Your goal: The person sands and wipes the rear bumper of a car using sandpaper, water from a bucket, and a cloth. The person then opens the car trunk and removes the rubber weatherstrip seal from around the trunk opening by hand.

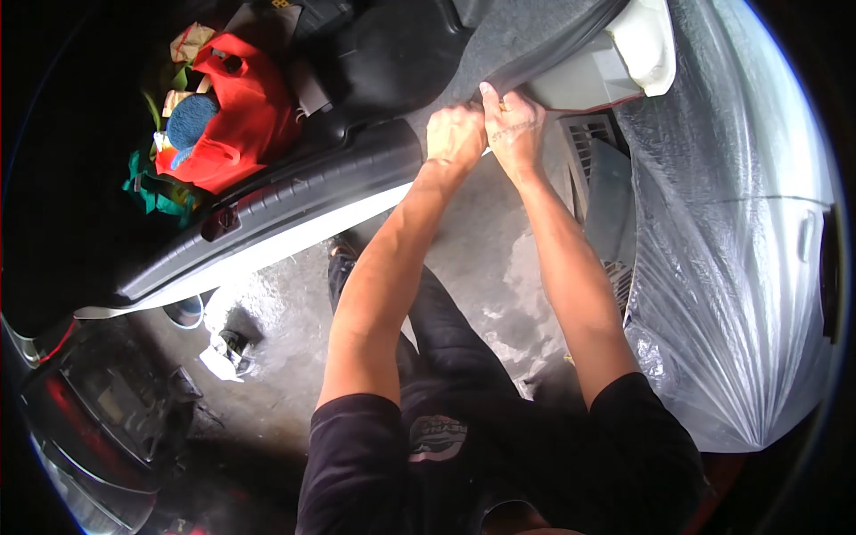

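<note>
My left hand [456,136] is closed in a fist at the corner of a car's trunk opening. Right beside it, my right hand [514,129] is also closed, its thumb pointing up and away from me. Both appear to grip the black rubber weatherstrip [563,46], which runs from the upper right down to my fingers. The stretch inside my fists is hidden. Left of my hands lies the ribbed black trunk sill trim [308,189], with the white bumper edge [267,251] below it. A tail light [584,78] sits just right of my right hand.
Inside the trunk is a red bag [254,116] with a blue round cloth item [191,122]. Clear plastic sheeting [731,267] covers a car panel at right. A dark bumper or car part [98,401] stands at lower left, near a white-and-dark item [228,353] on the concrete floor.
</note>
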Available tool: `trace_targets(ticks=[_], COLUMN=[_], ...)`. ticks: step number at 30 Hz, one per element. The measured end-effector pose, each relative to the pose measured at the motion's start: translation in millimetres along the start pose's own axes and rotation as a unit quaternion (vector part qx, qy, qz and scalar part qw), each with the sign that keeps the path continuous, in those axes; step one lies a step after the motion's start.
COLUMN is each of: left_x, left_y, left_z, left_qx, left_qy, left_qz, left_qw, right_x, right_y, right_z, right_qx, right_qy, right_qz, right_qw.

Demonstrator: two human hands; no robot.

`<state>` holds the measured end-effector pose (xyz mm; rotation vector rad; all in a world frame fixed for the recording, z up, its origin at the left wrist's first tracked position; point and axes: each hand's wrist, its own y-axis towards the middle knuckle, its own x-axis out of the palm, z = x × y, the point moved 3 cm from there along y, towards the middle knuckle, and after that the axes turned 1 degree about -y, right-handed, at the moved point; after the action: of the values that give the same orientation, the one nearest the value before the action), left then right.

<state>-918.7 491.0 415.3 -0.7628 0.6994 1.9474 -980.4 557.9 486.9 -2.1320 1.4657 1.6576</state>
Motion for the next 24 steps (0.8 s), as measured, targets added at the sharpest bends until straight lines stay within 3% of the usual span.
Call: trace_targets(ticks=[6,8,10,16,17,21,23,24], left_x=[6,5,7,7,7,7,8,7], left_y=[0,-1,-2,-4,-4,-6,-6,-7], left_z=[-1,0,0,1,1,2,3,3], left_qx=[-0.002,0.004,0.008,-0.019,-0.020,-0.021,-0.022,-0.024], left_qy=[0.000,-0.004,-0.009,-0.026,-0.025,-0.035,-0.041,-0.042], left_qz=[0.006,0.019,0.030,0.057,0.062,0.062,0.076,0.088], left_qw=[1.000,1.000,0.999,0.998,0.998,0.997,0.996,0.995], right_x=[1,0,-1,-6,-3,-6,-7,-6], right_y=[-1,2,3,5,3,5,6,7], right_z=[7,5,0,-2,8,9,0,-1], right_qx=[0.007,-0.007,-0.083,-0.109,-0.039,-0.013,-0.118,-0.120], right_qy=[0.013,0.009,0.021,-0.010,0.003,-0.011,-0.040,-0.042], right_qz=[-0.033,-0.033,-0.008,-0.028,-0.066,-0.115,-0.081,-0.081], right_qw=[0.999,0.999,0.996,0.994,0.997,0.993,0.989,0.989])
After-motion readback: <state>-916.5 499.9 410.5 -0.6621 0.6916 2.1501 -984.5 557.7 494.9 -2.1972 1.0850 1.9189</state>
